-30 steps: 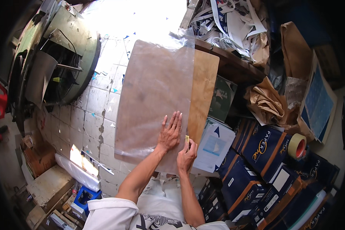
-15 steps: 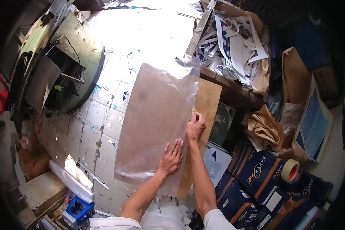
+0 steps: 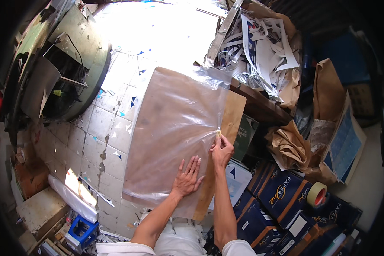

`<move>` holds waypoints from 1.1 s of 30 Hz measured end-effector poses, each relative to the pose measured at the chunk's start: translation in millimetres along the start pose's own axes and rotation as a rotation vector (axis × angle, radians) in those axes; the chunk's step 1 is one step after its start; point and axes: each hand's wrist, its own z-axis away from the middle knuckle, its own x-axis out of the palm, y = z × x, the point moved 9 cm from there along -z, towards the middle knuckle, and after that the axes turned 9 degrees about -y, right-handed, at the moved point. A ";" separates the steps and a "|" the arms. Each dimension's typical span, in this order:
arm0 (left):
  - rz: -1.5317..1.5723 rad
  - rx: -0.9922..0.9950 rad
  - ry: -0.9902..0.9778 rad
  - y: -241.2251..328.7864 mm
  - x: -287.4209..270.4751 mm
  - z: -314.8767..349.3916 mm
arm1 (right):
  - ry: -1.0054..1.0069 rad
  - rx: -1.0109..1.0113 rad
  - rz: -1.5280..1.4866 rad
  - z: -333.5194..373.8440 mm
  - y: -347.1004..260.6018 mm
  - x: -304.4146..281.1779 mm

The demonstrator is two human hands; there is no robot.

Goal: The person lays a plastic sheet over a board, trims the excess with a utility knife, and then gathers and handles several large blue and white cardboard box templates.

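Flat left hand (image 3: 187,177), plastic sheet (image 3: 175,128)

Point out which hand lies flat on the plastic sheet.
The left hand, fingers spread flat on the plastic sheet; the right hand instead pinches a small tool at its edge.

Left hand (image 3: 187,177) flat, fingers spread; right hand (image 3: 222,149) fingers pinched, arm extended.

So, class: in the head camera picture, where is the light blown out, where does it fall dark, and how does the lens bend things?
Head view: sunlight burns out the tiled floor at the top; the rim falls black, the corners lost; the fisheye bows the stacked cartons at the edge; the plastic sheet shows soft sheen, no hard glare; the left hand and right hand at the centre look sharp.
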 end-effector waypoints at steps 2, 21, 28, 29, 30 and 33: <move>0.017 -0.015 -0.004 -0.2 4.0 1.2 | 0.010 -0.005 -0.009 10.6 7.3 -7.6; -0.054 0.055 0.136 -36.7 -69.2 -133.8 | 0.013 -0.044 -0.113 17.6 22.8 -9.0; -0.141 0.048 0.139 -37.7 -67.2 -134.5 | 0.134 -0.129 -0.106 -0.8 4.6 -1.7; -0.139 0.045 0.137 -38.4 -66.9 -134.7 | 0.125 -0.157 -0.104 -12.6 -6.0 -0.3; -0.135 0.046 0.134 -38.6 -66.0 -135.2 | 0.120 -0.186 -0.102 -24.9 -19.1 0.2; -0.151 0.045 0.129 -38.3 -67.2 -134.4 | 0.098 -0.210 0.006 -72.3 -53.4 3.0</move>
